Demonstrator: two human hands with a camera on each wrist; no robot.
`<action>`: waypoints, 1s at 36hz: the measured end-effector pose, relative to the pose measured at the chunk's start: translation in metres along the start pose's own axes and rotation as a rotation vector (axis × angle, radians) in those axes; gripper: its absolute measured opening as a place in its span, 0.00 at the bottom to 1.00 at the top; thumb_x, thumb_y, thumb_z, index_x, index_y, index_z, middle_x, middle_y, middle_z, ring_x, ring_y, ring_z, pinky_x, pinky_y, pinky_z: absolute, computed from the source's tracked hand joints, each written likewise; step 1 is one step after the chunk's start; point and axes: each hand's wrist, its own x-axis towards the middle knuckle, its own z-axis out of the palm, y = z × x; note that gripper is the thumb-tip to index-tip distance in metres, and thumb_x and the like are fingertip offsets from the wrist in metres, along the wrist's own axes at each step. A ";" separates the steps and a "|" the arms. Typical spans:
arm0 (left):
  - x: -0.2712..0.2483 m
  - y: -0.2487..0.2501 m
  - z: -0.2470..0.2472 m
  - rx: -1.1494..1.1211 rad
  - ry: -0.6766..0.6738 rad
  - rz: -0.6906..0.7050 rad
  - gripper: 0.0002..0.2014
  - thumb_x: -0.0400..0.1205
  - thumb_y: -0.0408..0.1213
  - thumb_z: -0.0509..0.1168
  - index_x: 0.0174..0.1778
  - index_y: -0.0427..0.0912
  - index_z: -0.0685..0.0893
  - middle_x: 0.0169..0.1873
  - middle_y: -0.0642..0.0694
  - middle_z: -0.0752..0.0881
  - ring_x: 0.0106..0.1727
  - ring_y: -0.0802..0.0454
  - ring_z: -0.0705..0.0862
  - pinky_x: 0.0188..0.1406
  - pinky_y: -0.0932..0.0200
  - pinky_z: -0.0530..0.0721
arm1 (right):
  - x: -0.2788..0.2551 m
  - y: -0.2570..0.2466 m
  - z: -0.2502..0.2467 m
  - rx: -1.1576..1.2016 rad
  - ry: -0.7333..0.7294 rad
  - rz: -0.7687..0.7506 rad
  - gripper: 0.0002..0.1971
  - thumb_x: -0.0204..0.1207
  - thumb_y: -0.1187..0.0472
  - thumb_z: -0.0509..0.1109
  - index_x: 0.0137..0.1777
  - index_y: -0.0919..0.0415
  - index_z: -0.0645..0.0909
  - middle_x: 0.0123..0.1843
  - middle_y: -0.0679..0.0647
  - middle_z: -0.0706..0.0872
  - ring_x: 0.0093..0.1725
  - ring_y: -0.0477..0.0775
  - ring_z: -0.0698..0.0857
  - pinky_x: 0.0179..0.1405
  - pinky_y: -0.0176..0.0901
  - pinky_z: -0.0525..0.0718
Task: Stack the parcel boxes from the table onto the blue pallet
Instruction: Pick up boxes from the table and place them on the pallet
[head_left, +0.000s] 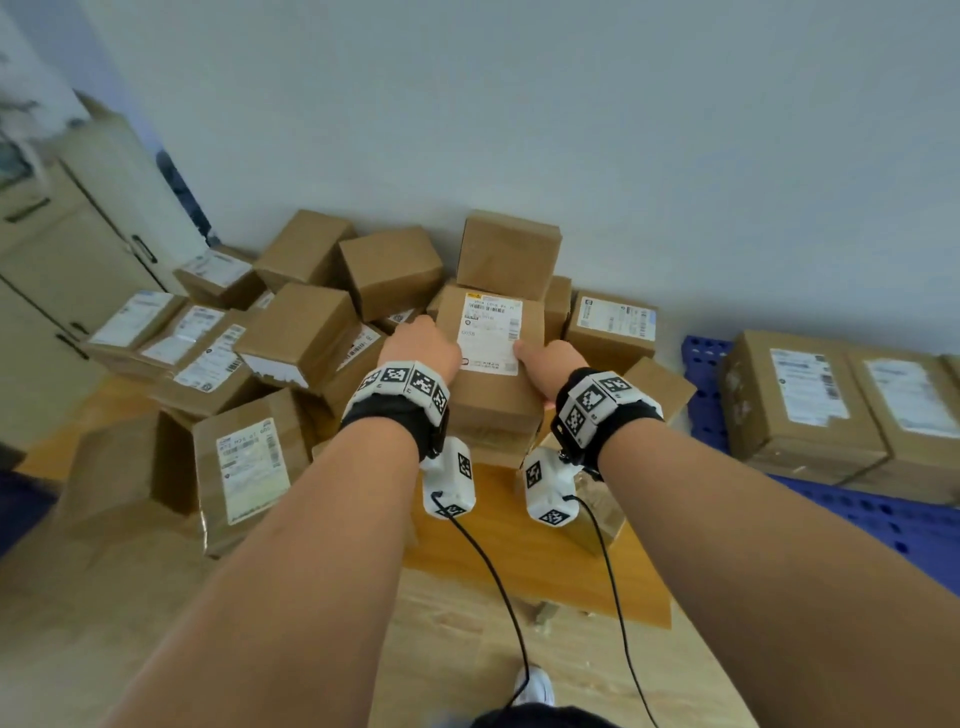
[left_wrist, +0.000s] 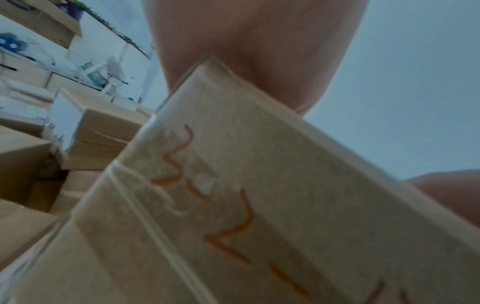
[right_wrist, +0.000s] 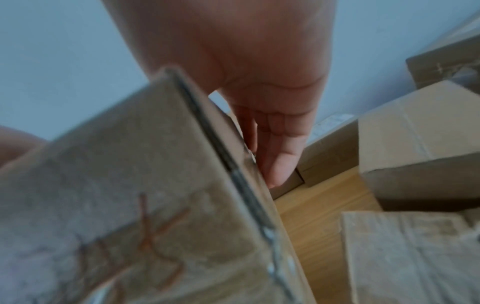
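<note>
A brown parcel box (head_left: 491, 358) with a white shipping label on top is held between both hands above the wooden table (head_left: 519, 561). My left hand (head_left: 418, 343) grips its left side and my right hand (head_left: 553, 364) grips its right side, thumb lying on the label. In the left wrist view the box (left_wrist: 259, 205) fills the frame under the palm (left_wrist: 246, 51). The right wrist view shows the fingers (right_wrist: 275, 160) running down the side of the box (right_wrist: 130, 205). The blue pallet (head_left: 883, 519) lies on the floor to the right.
Several more parcel boxes (head_left: 296, 332) are heaped on the table against the wall, some tilted. Two large labelled boxes (head_left: 805, 405) sit side by side on the pallet's far part. A beige cabinet (head_left: 62, 260) stands at the left. Cables hang from both wrist cameras.
</note>
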 end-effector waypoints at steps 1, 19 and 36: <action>-0.004 0.004 -0.001 0.006 0.012 0.020 0.13 0.82 0.39 0.59 0.60 0.41 0.80 0.57 0.40 0.83 0.54 0.42 0.83 0.48 0.51 0.78 | -0.004 0.002 -0.004 0.027 0.023 -0.002 0.26 0.84 0.44 0.60 0.71 0.65 0.74 0.63 0.61 0.85 0.60 0.62 0.85 0.62 0.57 0.84; -0.115 0.097 0.065 -0.195 -0.018 0.378 0.17 0.84 0.39 0.58 0.69 0.41 0.76 0.57 0.43 0.82 0.52 0.45 0.82 0.42 0.55 0.77 | -0.119 0.128 -0.088 0.246 0.485 0.070 0.29 0.81 0.48 0.65 0.78 0.60 0.66 0.68 0.57 0.81 0.62 0.59 0.83 0.49 0.46 0.78; -0.203 0.225 0.190 -0.023 -0.305 0.408 0.14 0.84 0.41 0.56 0.59 0.39 0.79 0.51 0.39 0.85 0.51 0.41 0.84 0.46 0.52 0.81 | -0.134 0.282 -0.210 0.228 0.469 0.225 0.22 0.78 0.56 0.68 0.71 0.57 0.75 0.65 0.56 0.83 0.58 0.59 0.84 0.49 0.45 0.79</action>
